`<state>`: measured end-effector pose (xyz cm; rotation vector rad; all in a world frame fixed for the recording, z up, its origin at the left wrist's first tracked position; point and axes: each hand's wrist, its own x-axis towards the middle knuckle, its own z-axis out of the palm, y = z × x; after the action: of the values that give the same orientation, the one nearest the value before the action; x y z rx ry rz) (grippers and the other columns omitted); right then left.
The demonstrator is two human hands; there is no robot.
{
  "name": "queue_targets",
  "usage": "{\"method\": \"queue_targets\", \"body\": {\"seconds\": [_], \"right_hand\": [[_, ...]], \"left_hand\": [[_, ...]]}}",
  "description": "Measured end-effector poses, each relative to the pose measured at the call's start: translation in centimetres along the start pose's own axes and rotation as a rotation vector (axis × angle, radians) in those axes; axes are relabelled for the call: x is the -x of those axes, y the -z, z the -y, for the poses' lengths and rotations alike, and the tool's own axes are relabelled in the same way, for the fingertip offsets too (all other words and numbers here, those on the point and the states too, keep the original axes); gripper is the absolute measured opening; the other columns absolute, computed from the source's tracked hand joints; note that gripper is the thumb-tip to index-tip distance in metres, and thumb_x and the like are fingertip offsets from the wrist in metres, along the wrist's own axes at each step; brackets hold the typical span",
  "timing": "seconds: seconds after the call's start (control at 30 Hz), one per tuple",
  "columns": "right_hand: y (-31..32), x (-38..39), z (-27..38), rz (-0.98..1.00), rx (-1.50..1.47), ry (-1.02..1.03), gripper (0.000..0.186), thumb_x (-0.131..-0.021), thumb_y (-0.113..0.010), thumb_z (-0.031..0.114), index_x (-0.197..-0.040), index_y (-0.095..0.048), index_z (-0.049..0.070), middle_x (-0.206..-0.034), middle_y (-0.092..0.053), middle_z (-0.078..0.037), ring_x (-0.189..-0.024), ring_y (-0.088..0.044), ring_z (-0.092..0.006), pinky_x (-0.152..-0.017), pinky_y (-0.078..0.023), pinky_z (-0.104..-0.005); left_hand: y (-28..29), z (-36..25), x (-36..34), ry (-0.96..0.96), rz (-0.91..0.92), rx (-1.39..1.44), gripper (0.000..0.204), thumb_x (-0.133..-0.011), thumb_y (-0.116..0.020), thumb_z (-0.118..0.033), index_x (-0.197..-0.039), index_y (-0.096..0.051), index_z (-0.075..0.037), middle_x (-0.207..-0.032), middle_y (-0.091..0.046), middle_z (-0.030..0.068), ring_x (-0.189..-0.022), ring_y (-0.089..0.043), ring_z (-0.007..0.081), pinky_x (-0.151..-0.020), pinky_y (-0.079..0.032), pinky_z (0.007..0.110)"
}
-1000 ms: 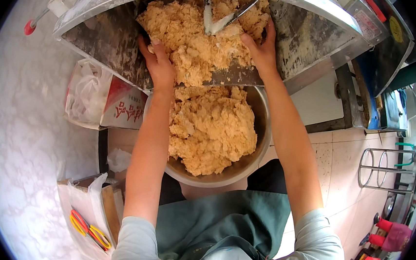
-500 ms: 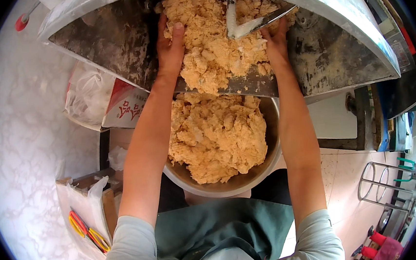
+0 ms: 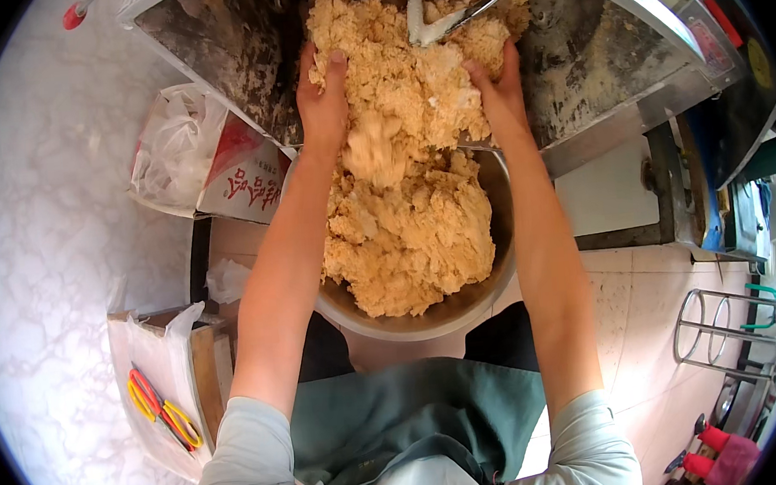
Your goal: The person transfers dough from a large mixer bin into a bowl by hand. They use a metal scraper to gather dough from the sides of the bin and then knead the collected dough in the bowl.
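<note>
A large mass of crumbly yellow dough (image 3: 393,78) hangs over the front lip of a metal mixer trough (image 3: 608,79). My left hand (image 3: 324,106) grips its left side, thumb on top. On the opposite side my right hand (image 3: 501,97) presses into the mass, its fingers partly hidden by dough. Below the lip, a round steel bowl (image 3: 386,329) holds a big heap of the same dough (image 3: 420,244). Blurred crumbs are dropping between the two masses. A dough-coated mixer arm (image 3: 421,30) stands in the trough behind the dough I hold.
Left of the bowl sits an open carton (image 3: 241,167) with clear plastic bags (image 3: 176,150). Red and yellow-handled scissors (image 3: 160,411) lie on a white-covered box at lower left. A metal rack (image 3: 723,330) stands on the tiled floor (image 3: 622,324) to the right.
Both hands have drawn the dough toward me, over the trough's lip and above the bowl. Some of it is now falling. The view has shifted slightly.
</note>
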<state>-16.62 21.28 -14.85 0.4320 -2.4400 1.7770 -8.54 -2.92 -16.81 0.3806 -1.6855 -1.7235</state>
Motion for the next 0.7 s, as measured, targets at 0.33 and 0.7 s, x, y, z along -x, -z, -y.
{"method": "queue_targets", "body": {"seconds": [0.33,0.7], "right_hand": [[0.4,6.4,2.5,-0.062,-0.077,-0.041,0.119,-0.083,-0.085,0.052,-0.166,-0.014,0.005,-0.168,-0.025,-0.023,-0.155,-0.027,-0.0365,-0.123,-0.030,-0.0433],[0.1,12.9,2.3,-0.104,-0.111,0.036,0.117,-0.079,-0.092,0.027,-0.163,-0.015,0.001,-0.160,-0.034,-0.019,-0.146,-0.038,-0.0312,-0.120,-0.034,-0.0427]], "left_hand": [[0.6,-2.7,5.6,0.087,-0.005,0.101,0.082,-0.099,-0.071,-0.043,-0.160,-0.035,-0.001,-0.107,-0.063,0.0053,-0.079,-0.048,0.0077,-0.071,-0.040,0.024],[3.1,-0.9,12.5,0.033,-0.114,0.018,0.075,-0.105,-0.065,-0.033,-0.161,-0.028,0.001,-0.147,-0.052,0.0099,-0.129,-0.052,0.0160,-0.108,-0.041,0.030]]}}
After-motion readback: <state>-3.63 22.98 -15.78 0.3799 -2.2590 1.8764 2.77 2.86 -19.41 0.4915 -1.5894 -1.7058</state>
